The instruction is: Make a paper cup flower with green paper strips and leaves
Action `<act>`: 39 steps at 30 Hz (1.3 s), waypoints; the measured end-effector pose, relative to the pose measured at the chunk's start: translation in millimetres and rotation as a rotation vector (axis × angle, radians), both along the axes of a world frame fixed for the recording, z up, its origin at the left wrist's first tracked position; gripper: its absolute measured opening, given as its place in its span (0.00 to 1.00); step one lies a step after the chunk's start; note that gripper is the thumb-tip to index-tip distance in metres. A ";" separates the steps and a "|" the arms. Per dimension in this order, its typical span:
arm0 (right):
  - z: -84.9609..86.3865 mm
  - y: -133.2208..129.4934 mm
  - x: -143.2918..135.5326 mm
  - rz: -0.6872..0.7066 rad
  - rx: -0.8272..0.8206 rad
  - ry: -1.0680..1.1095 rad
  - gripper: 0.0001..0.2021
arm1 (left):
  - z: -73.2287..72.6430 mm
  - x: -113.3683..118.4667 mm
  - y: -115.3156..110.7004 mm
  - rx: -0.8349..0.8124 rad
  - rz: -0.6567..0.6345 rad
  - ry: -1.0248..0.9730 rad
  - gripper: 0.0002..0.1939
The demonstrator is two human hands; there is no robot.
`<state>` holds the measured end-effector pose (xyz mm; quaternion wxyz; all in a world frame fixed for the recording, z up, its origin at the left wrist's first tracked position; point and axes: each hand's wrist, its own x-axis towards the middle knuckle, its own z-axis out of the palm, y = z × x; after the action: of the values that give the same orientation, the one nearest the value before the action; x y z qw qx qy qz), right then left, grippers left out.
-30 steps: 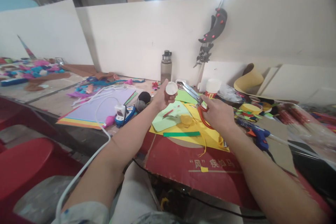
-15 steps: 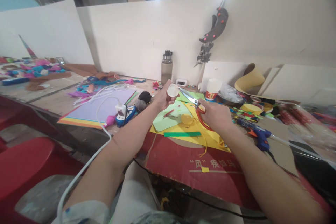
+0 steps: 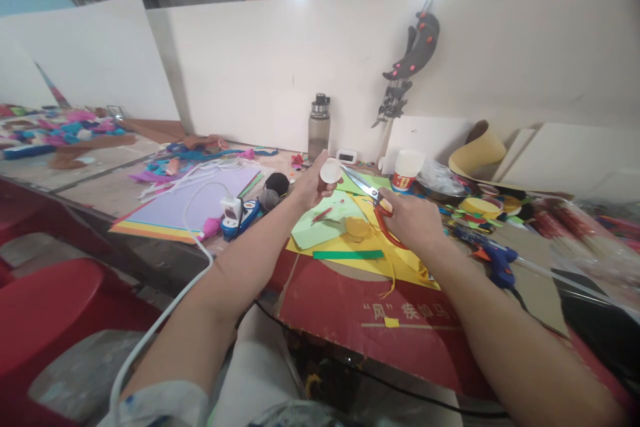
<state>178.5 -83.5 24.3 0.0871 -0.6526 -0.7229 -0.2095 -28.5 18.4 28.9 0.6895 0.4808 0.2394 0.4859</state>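
My left hand [image 3: 316,185] is closed around a small round white piece [image 3: 331,171], perhaps the bottom of a paper cup, with its flat face turned towards me. In my right hand [image 3: 413,217] is a pair of scissors [image 3: 367,188] with orange-red handles. The blades point left, with their tips close to the white piece's right edge; whether they touch it I cannot tell. Beneath both hands lie pale green paper [image 3: 313,230] and yellow paper [image 3: 367,260]. A green strip [image 3: 349,255] rests across the yellow sheet.
A water bottle [image 3: 319,128] and a paper cup [image 3: 406,171] stand behind the hands. To the right lies a blue glue gun [image 3: 500,263]. Left are a power strip [image 3: 240,217], a black yarn ball [image 3: 277,183] and lilac sheets [image 3: 200,193]. Red cardboard [image 3: 340,310] covers the front edge.
Almost nothing differs. The view has shifted very slightly; both hands keep the same hold on the white piece and the scissors.
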 end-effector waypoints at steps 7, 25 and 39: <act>1.9 -3.1 -2.2 0.003 0.021 0.030 0.20 | -1.7 -1.8 1.1 0.033 0.006 -0.042 0.24; -5.3 -1.0 2.4 0.057 0.196 0.038 0.19 | -5.1 -8.7 0.8 0.167 0.012 -0.157 0.19; -4.5 -1.9 0.6 0.029 0.174 0.020 0.19 | -5.0 -7.5 0.1 0.152 0.017 -0.152 0.19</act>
<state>179.1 -85.4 19.8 0.1537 -0.6341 -0.7104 -0.2638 -36.0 18.5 23.9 0.6628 0.4915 0.1529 0.5438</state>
